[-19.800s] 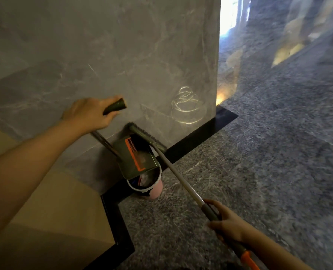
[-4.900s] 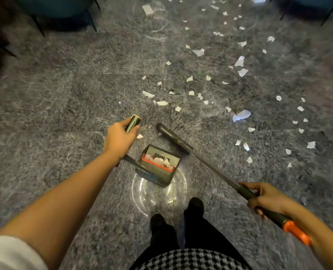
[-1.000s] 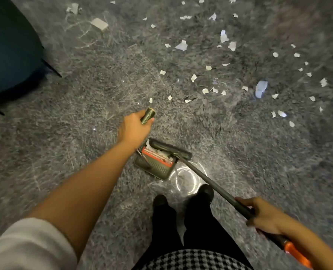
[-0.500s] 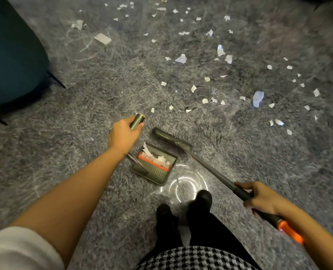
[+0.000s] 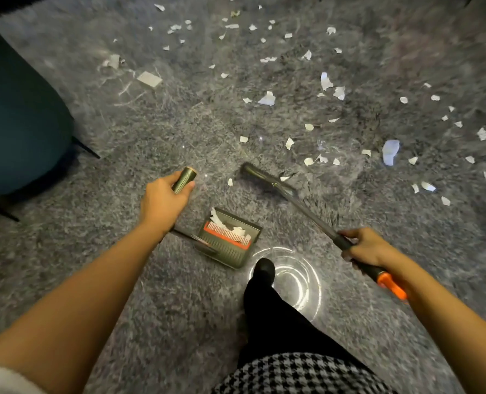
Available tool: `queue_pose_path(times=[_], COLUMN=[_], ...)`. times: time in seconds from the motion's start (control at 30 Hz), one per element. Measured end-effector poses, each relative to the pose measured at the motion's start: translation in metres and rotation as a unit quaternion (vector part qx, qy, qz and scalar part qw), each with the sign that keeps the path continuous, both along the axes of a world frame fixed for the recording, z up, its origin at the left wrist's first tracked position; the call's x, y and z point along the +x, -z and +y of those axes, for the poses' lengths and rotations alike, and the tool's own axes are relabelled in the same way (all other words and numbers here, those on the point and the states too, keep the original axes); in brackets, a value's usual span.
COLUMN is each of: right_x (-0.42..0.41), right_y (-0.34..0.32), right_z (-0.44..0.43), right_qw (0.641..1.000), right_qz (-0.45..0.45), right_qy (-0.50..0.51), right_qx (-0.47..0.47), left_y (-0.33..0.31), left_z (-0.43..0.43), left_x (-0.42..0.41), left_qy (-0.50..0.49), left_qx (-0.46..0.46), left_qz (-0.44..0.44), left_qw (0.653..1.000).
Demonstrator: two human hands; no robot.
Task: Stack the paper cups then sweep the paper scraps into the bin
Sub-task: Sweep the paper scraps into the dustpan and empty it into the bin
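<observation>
A dark teal chair (image 5: 20, 123) stands at the left edge on thin black legs. The grey mottled floor (image 5: 151, 322) is glossy, with a bright ring of reflected light (image 5: 301, 282) near the bottom centre.

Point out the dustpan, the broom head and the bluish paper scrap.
dustpan (image 5: 230, 253), head view, ribbed floor of the pan
broom head (image 5: 257, 174), head view, dark bristle block
bluish paper scrap (image 5: 390, 152), head view, its middle

place: indoor room, lounge or lobby sort, exact kind cannot be told | floor (image 5: 179, 308): polished grey veined stone, glossy | chair (image 5: 17, 123): teal upholstery, thin dark legs (image 5: 86, 147) | right of the chair: ring of reflected light (image 5: 307, 275) on the floor | right of the chair, farther off: torn paper scraps (image 5: 267, 98) strewn
</observation>
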State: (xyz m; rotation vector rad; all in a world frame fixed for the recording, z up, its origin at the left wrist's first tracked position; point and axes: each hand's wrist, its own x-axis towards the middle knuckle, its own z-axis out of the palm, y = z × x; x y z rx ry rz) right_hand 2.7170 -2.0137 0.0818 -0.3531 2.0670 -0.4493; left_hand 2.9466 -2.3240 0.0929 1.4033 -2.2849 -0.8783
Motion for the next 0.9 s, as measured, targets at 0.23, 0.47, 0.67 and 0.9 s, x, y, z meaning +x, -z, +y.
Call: queue_pose_path(times=[0.23,0.47,0.67,0.9], right_x=[-0.068,-0.076,-0.027,0.058], right_y=[0.018,0.039,0.048,0.039], right_z=[-0.095,-0.164,-0.195,-0.215], right_qw=[0.999,0.998,0.998,0.996], right_qz=[0.017,0.027,-0.008,-0.027], right_qy=[0.038,0.033,0.014,0.043], right_qx=[0.001,0.036,0.065,0.074], left_y=[0.01,0.024,0.024,0.021], left_z=[-0.093,-0.153,-0.209,-0.263], left_x=[-0.052,-0.076,-0.091,-0.087], left_qy=[0.045,0.096,0.142,0.25], left_qx=[0.033,0.017,0.015,0.028], left_qz=[-0.007,-0.035,-0.023,-0.071], left_qw=[0.998,0.995,0.99,0.965])
